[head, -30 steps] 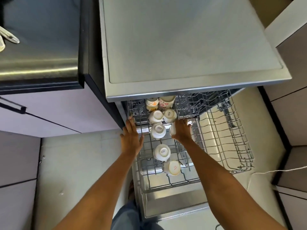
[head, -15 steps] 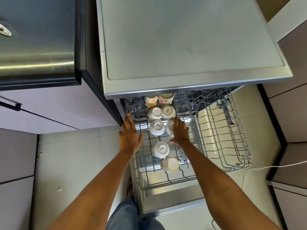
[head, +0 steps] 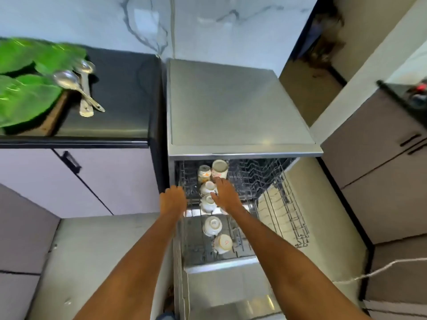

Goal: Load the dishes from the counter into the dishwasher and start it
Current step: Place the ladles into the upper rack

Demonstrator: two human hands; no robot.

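White cups (head: 212,225) are sitting upturned in the pulled-out upper rack (head: 286,204) so water drains off. Both hands, left hand (head: 173,200) and right hand (head: 227,195), are lying with relaxed fingers at its front, seemingly to slide it, while spoons (head: 78,86) are waiting on the counter (head: 120,100).

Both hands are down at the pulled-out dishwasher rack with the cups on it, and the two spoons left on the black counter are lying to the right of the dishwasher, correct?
Not quite. The head view shows the two spoons on the black counter to the left of the dishwasher, not the right. The rest holds: left hand and right hand are at the rack with the cups.
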